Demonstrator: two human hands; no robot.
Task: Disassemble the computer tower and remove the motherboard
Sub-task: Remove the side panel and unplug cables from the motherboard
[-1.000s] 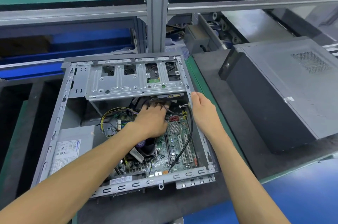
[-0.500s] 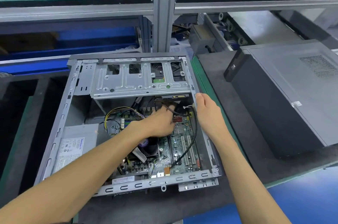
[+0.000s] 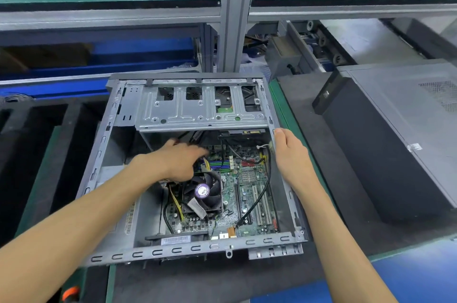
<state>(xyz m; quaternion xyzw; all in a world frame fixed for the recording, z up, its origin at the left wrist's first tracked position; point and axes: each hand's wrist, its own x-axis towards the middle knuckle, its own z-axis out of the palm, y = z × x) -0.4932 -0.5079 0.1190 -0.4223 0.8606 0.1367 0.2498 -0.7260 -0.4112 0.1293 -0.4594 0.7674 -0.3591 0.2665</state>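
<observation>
The open computer tower [image 3: 197, 247] lies on its side on a dark mat, its side panel off. Inside it, the green motherboard [image 3: 249, 194] carries a black CPU fan [image 3: 205, 194] with a purple label. My left hand [image 3: 178, 159] reaches into the case just above the fan, near a yellow-wired connector [image 3: 205, 165]; the hand is blurred, so its grip is unclear. My right hand [image 3: 289, 154] rests flat along the case's right wall, thumb on the rim. A black cable [image 3: 262, 194] runs down across the board.
A metal drive cage [image 3: 197, 110] spans the far end of the case. A closed grey tower [image 3: 395, 129] lies to the right. A grey frame post [image 3: 235, 18] stands behind. An orange-handled tool [image 3: 70, 292] lies at the bottom left.
My left hand has moved left, from the cables under the drive cage to the area above the fan. My right hand stays on the case wall. The view has shifted closer.
</observation>
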